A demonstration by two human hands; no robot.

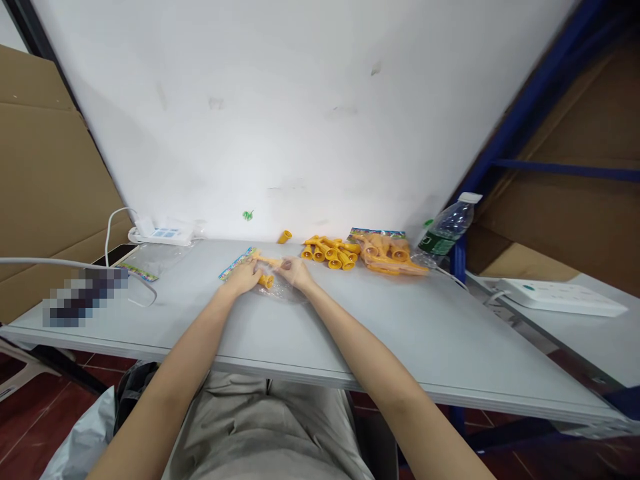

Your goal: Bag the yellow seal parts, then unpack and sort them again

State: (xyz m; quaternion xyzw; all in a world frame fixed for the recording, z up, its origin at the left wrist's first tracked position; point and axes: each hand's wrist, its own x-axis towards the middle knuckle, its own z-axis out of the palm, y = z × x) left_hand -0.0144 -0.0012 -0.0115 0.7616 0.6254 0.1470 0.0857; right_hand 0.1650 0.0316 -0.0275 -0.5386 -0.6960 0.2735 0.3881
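Observation:
My left hand (243,277) and my right hand (295,271) rest on the grey table (400,333), both closed on a clear plastic bag (280,288) with a colourful header card (235,263). Yellow trumpet-shaped toy pieces (265,280) sit inside the bag between my hands. Just beyond my right hand lies a loose heap of the same yellow pieces (330,252). A single yellow piece (284,236) lies near the wall.
A stack of filled toy bags (387,252) lies right of the heap, beside a water bottle (447,230). Empty clear bags (150,261), a phone (116,254) and a power strip (163,234) are at the left. Another power strip (560,297) sits at the right.

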